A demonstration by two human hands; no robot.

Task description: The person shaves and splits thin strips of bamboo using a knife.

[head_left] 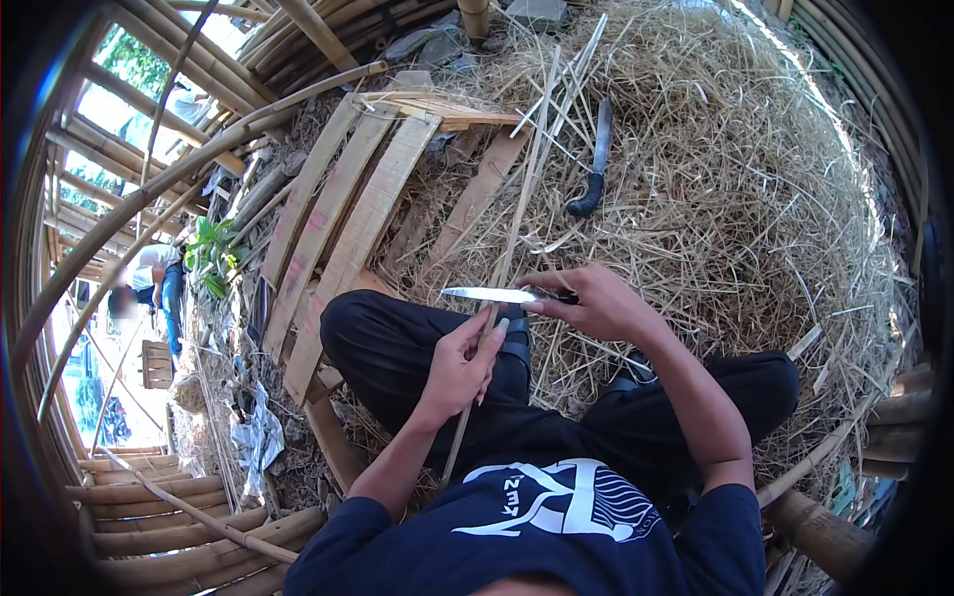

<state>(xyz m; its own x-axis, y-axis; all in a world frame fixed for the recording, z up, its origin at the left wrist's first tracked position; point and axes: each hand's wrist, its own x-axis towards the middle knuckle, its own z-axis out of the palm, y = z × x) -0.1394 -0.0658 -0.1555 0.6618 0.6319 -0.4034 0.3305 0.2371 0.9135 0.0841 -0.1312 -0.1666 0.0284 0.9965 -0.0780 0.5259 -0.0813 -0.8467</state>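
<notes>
My left hand (465,363) is closed around a long, thin bamboo strip (519,223) in front of my lap. The strip runs from near my shirt up and away over the straw. In my right hand (596,303) is a knife (485,294), its handle partly hidden by the fingers. Its bright blade points left and lies across the strip, just above my left hand. Whether the edge bites into the strip, I cannot tell. Farther off, a machete (602,139) with a dark, curved handle rests on the straw.
Dry straw and shavings (686,199) cover the ground. A wooden slatted pallet (348,228) lies at left, close to my knee. Several pale strips (586,60) lie near the machete. Bamboo poles (169,189) frame the left side, and another person (159,268) is beyond them.
</notes>
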